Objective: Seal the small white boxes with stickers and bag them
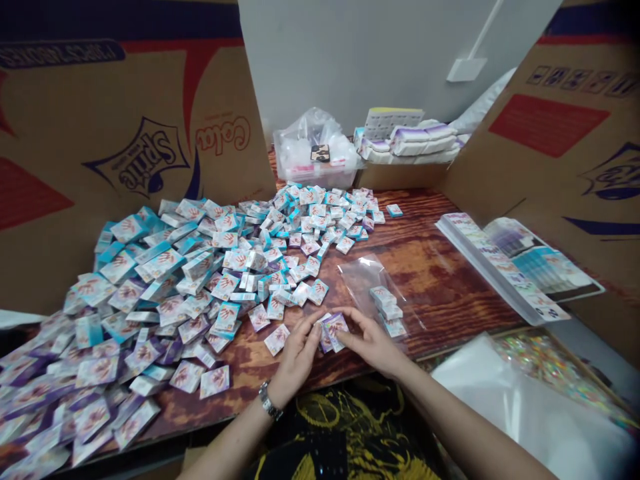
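Big flat cardboard sheets stand up on the left and right of a wooden table, and a gray wall is far behind them. At the far end sit a clear plastic tub and a heap of soft packs. A huge pile of small white, blue and purple packets, with red hand prints on them, covers the left side of the table. Near the middle lies a clear plastic bag, with three packets at its near end. The left hand, with a silver watch on its wrist, and the right hand are close together, just past the near edge of the pile. Both hands pinch a small stack of packets between their fingers, just above the table. A soft pinch at the edges seems best, so the thin packets stay lined up.
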The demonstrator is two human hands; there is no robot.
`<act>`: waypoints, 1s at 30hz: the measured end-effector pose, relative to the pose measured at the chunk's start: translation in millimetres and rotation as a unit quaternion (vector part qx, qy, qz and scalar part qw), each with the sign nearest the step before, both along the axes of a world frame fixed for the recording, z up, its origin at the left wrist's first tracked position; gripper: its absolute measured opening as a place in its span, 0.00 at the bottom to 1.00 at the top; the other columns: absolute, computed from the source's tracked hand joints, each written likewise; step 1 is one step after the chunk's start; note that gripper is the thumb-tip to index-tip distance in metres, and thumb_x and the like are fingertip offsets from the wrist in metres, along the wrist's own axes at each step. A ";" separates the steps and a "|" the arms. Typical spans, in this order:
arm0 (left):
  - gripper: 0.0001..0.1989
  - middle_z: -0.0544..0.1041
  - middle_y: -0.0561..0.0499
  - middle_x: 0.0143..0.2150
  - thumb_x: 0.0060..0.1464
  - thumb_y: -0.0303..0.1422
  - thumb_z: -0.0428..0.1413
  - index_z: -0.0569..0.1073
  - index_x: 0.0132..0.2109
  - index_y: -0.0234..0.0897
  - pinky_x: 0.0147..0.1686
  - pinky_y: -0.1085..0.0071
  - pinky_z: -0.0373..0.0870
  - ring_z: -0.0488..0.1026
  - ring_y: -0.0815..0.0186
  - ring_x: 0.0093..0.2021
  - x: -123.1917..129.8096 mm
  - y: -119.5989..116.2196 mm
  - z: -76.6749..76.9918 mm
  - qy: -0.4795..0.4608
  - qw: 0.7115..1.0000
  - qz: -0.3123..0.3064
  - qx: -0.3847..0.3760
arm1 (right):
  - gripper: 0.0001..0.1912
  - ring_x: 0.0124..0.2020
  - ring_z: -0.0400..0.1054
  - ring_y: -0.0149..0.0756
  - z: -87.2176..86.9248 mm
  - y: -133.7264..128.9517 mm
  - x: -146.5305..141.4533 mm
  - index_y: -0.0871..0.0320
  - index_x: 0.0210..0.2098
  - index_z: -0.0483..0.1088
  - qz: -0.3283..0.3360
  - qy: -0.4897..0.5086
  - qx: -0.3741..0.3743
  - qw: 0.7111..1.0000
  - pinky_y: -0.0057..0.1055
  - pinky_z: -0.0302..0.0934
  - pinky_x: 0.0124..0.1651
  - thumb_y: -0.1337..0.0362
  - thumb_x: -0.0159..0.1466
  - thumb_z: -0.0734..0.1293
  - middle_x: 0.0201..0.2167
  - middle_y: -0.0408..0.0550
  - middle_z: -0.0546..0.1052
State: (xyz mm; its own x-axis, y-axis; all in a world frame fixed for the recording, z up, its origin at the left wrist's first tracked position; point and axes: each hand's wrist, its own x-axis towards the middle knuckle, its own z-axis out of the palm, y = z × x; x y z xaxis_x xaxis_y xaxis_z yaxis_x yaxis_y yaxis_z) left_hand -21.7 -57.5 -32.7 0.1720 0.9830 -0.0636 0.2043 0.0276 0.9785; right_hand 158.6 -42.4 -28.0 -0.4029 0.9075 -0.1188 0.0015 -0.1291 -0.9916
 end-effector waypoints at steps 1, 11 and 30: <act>0.20 0.69 0.47 0.55 0.61 0.40 0.47 0.66 0.58 0.42 0.57 0.60 0.59 0.64 0.59 0.56 0.6 -1.6 -0.8 0.012 1.000 -0.009 0.014 | 0.22 0.51 0.66 0.37 0.4 -1.2 0.3 0.54 0.55 0.62 0.005 -0.026 0.025 0.999 0.36 0.61 0.53 0.58 0.62 0.65 0.51 0.48 0.70; 0.35 0.53 0.37 0.65 0.61 0.39 0.47 0.38 0.67 0.35 0.62 0.50 0.48 0.49 0.54 0.65 5.1 -26.4 -42.4 0.187 0.976 -0.095 0.062 | 0.30 0.56 0.60 0.45 -43.7 -18.2 9.6 0.55 0.64 0.50 0.091 -0.312 0.277 0.904 0.47 0.56 0.57 0.69 0.64 0.60 0.57 0.57 0.65; 0.21 0.67 0.45 0.58 0.59 0.39 0.50 0.64 0.59 0.42 0.59 0.57 0.56 0.63 0.59 0.58 -0.2 -7.7 -32.1 0.063 0.994 -0.079 0.028 | 0.28 0.52 0.65 0.46 -52.4 -19.4 11.4 0.58 0.63 0.52 0.052 -0.261 0.279 0.923 0.47 0.61 0.53 0.65 0.65 0.61 0.54 0.60 0.68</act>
State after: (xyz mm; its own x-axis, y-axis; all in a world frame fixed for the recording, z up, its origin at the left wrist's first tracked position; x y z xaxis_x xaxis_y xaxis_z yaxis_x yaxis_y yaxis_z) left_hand -22.0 -65.3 -64.8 0.3189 0.9469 -0.0402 0.3231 -0.0687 0.9439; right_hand 170.1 -61.7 -80.4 -0.5116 0.8456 0.1525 0.4809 0.4289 -0.7647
